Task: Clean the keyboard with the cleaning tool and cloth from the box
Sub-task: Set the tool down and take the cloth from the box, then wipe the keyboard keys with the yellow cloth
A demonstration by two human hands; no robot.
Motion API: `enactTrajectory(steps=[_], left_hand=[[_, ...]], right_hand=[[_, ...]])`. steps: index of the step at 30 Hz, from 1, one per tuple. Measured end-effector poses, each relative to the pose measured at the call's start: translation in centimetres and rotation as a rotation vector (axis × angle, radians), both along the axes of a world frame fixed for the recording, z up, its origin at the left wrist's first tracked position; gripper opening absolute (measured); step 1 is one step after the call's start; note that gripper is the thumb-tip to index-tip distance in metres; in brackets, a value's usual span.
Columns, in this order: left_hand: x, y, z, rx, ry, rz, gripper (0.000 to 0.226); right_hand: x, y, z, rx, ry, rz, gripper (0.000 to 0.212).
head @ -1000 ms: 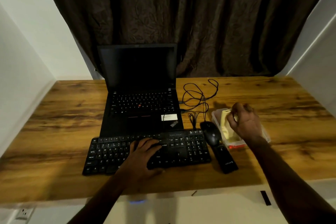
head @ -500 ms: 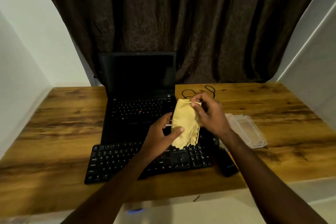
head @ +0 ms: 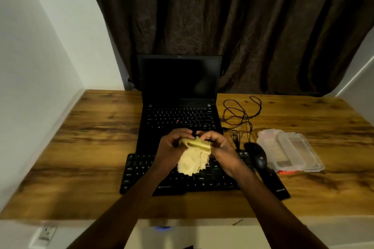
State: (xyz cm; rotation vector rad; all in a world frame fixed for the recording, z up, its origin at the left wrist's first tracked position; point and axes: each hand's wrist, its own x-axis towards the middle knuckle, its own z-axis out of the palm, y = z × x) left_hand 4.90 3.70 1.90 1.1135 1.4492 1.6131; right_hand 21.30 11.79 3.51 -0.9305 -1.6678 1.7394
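A yellow cloth (head: 193,159) hangs between both hands above the black keyboard (head: 139,172). My left hand (head: 172,145) pinches its upper left edge, and my right hand (head: 217,143) pinches its upper right edge. The cloth's top is folded over and the rest droops down over the keys. The keyboard lies on the wooden desk (head: 81,147) in front of a laptop; my forearms cover its middle. A clear plastic box (head: 291,151) lies open at the right. No cleaning tool can be made out.
A black laptop (head: 180,107) stands open behind the keyboard. A black mouse (head: 257,154) and a dark flat device (head: 277,186) lie right of the keyboard. Tangled black cables (head: 240,113) sit behind the mouse. White walls flank the desk; a dark curtain hangs behind.
My right hand took the yellow cloth out of the box and brought it over the keyboard. My left hand left the keys and now holds the cloth too, which is bunched at the top.
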Motion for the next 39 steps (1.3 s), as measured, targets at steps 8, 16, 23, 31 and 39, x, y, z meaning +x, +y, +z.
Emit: enactTrajectory(steps=[8,16,23,31,39], left_hand=[[-2.7,-1.3,-1.0,0.032,-0.011,0.007,0.054],[-4.8,-3.2,0.0,-0.032,0.041,-0.124,0.024],[-6.2,-4.0,-0.1,-0.236,-0.193,0.034,0.016],[-8.6,-4.9,-0.8,-0.314,-0.221,-0.032,0.041],[-10.3,-5.6,-1.7,-0.193,-0.03,-0.026,0.059]], right_hand=[[-2.8,-2.5,-1.1,-0.336,0.083,0.077,0.052],[-5.0,-3.2,-1.7,-0.022,0.002,0.158,0.062],[-6.7,-4.2,-1.9,-0.348,0.18,0.125,0.06],[-9.4,-4.2,-2.9,-0.313,0.05,-0.034,0.043],[-11.0,-4.2,-2.8,-0.366,0.063,-0.083,0.065]])
